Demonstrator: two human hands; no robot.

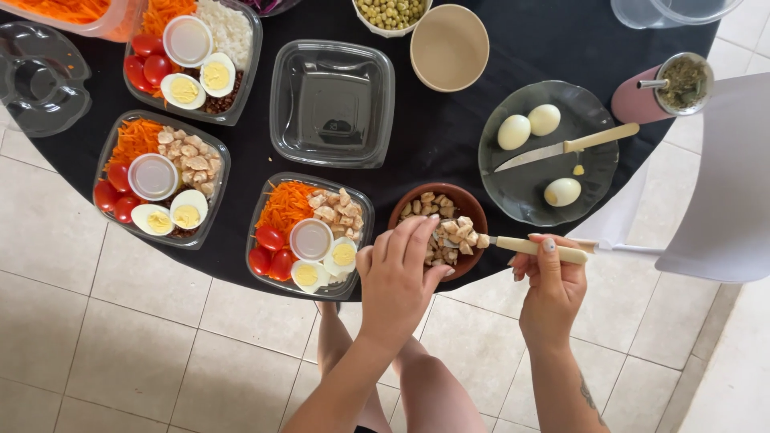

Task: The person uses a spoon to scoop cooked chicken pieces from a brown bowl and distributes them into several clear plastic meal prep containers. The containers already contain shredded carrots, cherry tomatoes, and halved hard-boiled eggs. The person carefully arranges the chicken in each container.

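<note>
1. The left hand [399,277] is cupped over the brown bowl [473,210] at the near edge of the black surface [449,144], fingers curled on its rim; the bowl is judged stiff, light, best gripped at the rim
2. The loaded spoon [513,243] is pinched at its cream handle by the right hand [552,285]; the chicken cubes [453,234] are judged soft, loose, easily spilled
3. Counted: three filled salad trays [160,178], one empty tray [332,103], three peeled eggs [529,127], one knife [565,147]
</note>
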